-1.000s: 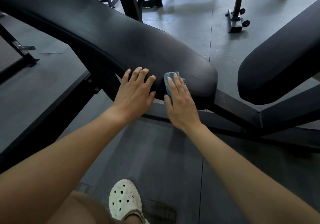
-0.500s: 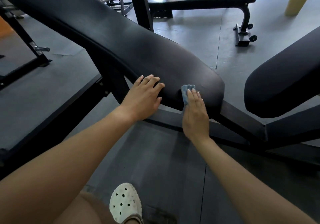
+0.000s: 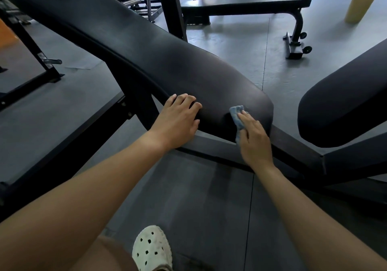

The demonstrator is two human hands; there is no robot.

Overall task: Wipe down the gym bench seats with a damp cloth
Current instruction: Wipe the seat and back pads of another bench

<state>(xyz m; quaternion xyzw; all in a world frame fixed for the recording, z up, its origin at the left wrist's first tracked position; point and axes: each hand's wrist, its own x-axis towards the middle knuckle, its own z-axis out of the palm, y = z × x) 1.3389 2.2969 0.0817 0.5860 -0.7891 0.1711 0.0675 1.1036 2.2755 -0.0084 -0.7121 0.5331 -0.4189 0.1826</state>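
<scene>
A long black bench pad (image 3: 146, 47) slants from upper left down to a rounded end at centre right, just ahead of both hands. The left hand (image 3: 178, 120) rests loosely on its near edge, holding nothing. The right hand (image 3: 254, 141), nearer the end, presses a blue cloth (image 3: 236, 113) there with flat fingers.
</scene>
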